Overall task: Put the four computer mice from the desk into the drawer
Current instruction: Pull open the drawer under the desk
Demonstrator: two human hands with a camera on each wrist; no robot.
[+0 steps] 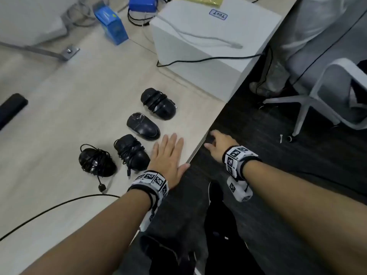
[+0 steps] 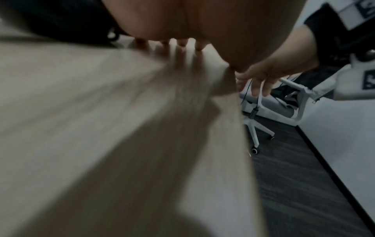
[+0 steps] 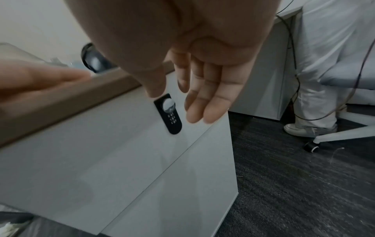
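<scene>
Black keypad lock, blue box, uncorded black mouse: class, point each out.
Black keypad lock (image 3: 168, 113): right wrist view, round knob.
Blue box (image 1: 111, 26): head view, side face.
Uncorded black mouse (image 1: 143, 126): head view, top shell.

Desk (image 2: 101, 128) surface motion-blurred in the left wrist view; keypad lock (image 3: 170, 115) digits illegible.

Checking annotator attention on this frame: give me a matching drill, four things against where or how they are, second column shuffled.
Column one:
1. left hand
2. right hand
3. keypad lock
4. blue box

Column two:
A. on the white drawer front
B. flat on the desk near its edge
C. standing far back on the desk
D. open, past the desk edge, reaching down to the drawer

Pairs: 1-B, 2-D, 3-A, 4-C
</scene>
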